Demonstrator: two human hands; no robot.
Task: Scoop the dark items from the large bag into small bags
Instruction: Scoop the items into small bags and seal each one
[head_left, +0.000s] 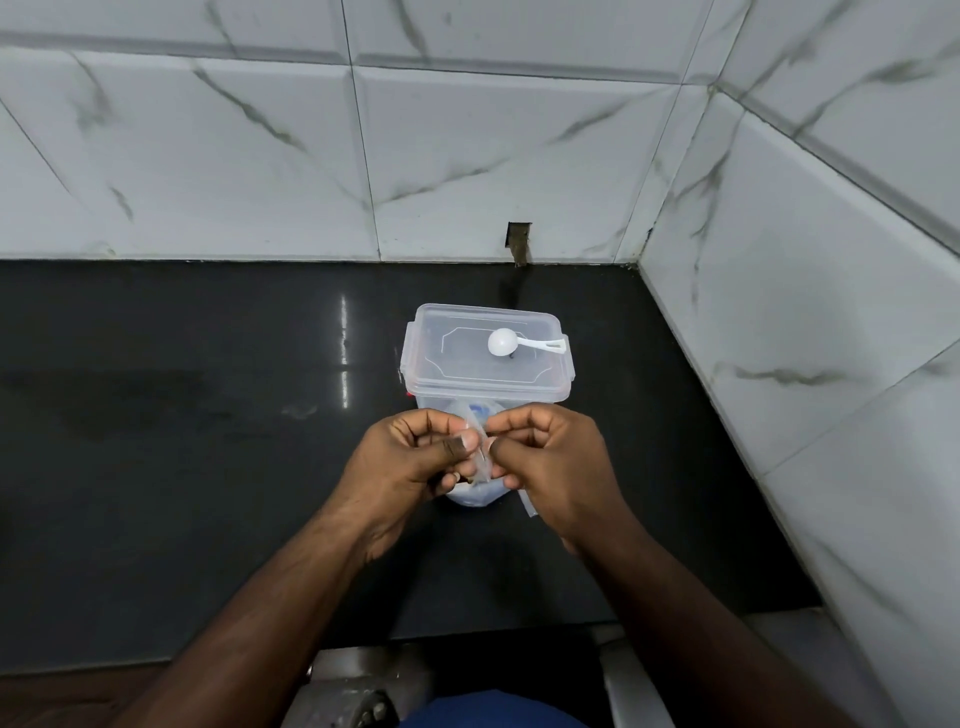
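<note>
White marble-veined wall tiles (467, 156) enclose a glossy black countertop (182, 415) on its far and right sides. At centre, the fingers of both hands are curled inward and pinch a small clear plastic bag (480, 441) between them: the left hand (410, 457) holds its left edge between thumb and bent forefinger, and the right hand (556, 462) holds its right edge with the fingertips drawn together. The thin film stands roughly upright between the two hands; its contents cannot be made out. Beneath the hands, a pale bluish-white plastic bag (475, 496) shows against the countertop, mostly hidden by the fingers. Just beyond the hands, toward the far wall, stands a translucent rectangular plastic container (488, 374) with a clip-on lid, closed. A small white plastic measuring scoop (519, 343) lies on that lid, bowl to the left and handle pointing right. Both bare forearms extend from the near edge. A small dark notch (519, 241) interrupts the far wall tile above the container.
</note>
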